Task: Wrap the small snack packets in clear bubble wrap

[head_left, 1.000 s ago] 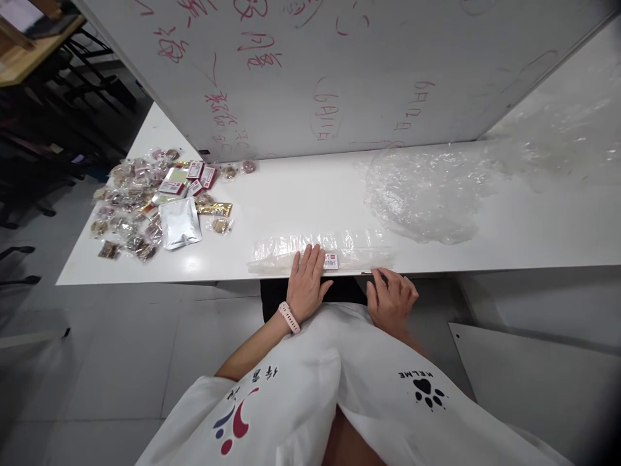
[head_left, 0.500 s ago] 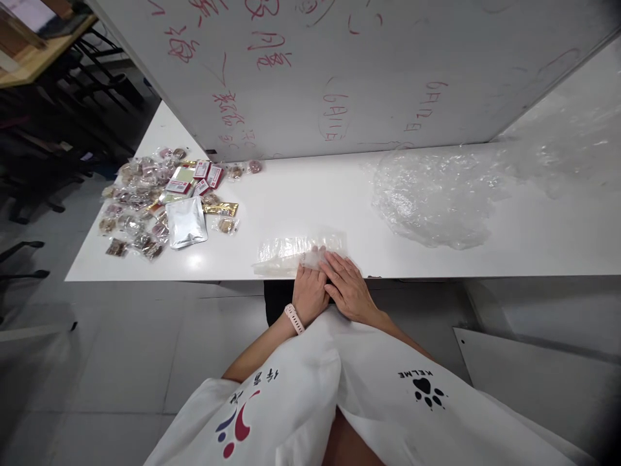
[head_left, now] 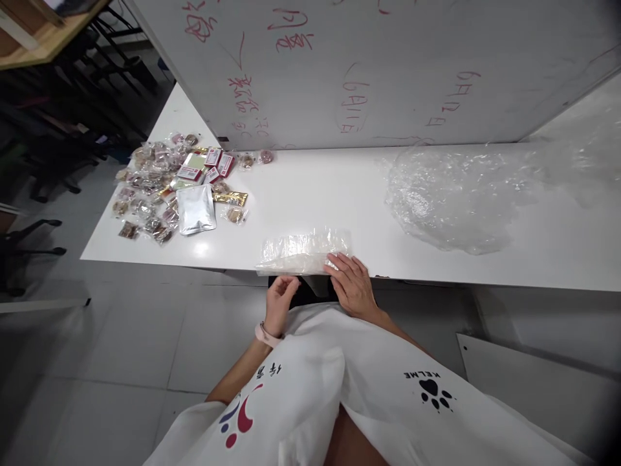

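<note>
the clear wrap (head_left: pixel 305 248) points left-right along the table edge (head_left: pixel 228 264), hands (head_left: pixel 352 285) apart.

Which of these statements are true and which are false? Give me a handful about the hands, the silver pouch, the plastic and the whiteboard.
1. The right hand rests on the flat plastic. True.
2. The silver pouch lies to the right of the flat plastic. False: it lies to the left.
3. A pink wristband is on the wrist of the left hand. True.
4. The whiteboard has green writing. False: its writing is red.
</note>
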{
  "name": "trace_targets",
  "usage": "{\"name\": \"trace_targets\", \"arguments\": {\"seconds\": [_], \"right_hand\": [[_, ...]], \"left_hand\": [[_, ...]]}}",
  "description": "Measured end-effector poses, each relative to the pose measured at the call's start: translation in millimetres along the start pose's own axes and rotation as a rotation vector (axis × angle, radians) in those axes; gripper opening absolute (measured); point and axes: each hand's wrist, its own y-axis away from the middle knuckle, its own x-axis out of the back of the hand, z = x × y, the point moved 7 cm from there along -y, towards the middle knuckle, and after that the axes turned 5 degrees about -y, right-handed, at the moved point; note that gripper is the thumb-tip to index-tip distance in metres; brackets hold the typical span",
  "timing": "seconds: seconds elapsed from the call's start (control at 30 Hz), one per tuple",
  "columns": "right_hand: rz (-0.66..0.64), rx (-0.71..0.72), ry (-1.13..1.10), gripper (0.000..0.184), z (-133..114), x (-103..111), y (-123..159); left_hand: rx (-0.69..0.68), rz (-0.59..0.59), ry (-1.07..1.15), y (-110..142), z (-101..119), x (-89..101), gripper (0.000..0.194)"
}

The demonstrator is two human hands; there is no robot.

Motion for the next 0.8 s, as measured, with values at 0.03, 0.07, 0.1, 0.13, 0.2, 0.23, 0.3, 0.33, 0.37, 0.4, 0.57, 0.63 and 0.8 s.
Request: {"name": "trace_targets", "arguments": {"seconds": [0.03,0.07,0.1,0.13,0.2,0.23,0.3,0.33,0.37,0.4,0.57,0.63,0.8], "right_hand": [[0.003,0.002,0.001,0.035,-0.1,0.0,0.0],[0.003,0.002,0.001,0.035,0.0,-0.3,0.0],[0.000,0.002,0.002,0.036,0.2,-0.7,0.1],[-0.004,0.001,0.003,0.037,0.5,-1.1,0.3],[-0.010,-0.001,0.007,0.038,0.9,-1.8,0.5],[-0.011,0.000,0.010,0.039,1.0,-2.0,0.6],[-0.012,0.003,0.017,0.039,1.0,-2.1,0.6],[-0.012,0.003,0.020,0.039,1.0,-2.0,0.6],[-0.012,0.004,0.022,0.039,1.1,-1.8,0.5],[-0.008,0.004,0.022,0.039,1.1,-1.5,0.5],[0.018,0.011,0.010,0.041,0.2,0.2,0.2],[0.027,0.010,-0.001,0.040,0.1,0.6,0.4],[0.030,0.006,-0.032,0.041,0.5,1.0,1.0]], "left_hand": [[0.166,-0.078,0.163,1.3,-8.7,-6.4,0.034],[0.279,-0.117,0.299,3.7,-13.4,-13.1,0.039],[0.333,-0.111,0.388,5.5,-15.1,-18.0,0.042],[0.341,-0.067,0.426,6.5,-15.3,-20.5,0.043],[0.288,0.050,0.391,8.3,-13.3,-21.3,0.044],[0.254,0.082,0.350,9.1,-11.0,-22.0,0.043],[0.207,0.082,0.299,9.4,-5.0,-24.5,0.041],[0.206,0.061,0.309,8.8,-2.1,-26.1,0.039],[0.226,0.039,0.348,8.2,0.4,-27.7,0.037],[0.266,0.023,0.410,7.8,1.9,-29.2,0.036],[0.407,0.136,0.684,10.8,6.2,-30.2,0.035],[0.325,0.230,0.677,11.3,9.5,-23.6,0.038],[0.351,0.361,0.708,13.0,1.1,-8.9,0.033]]}}
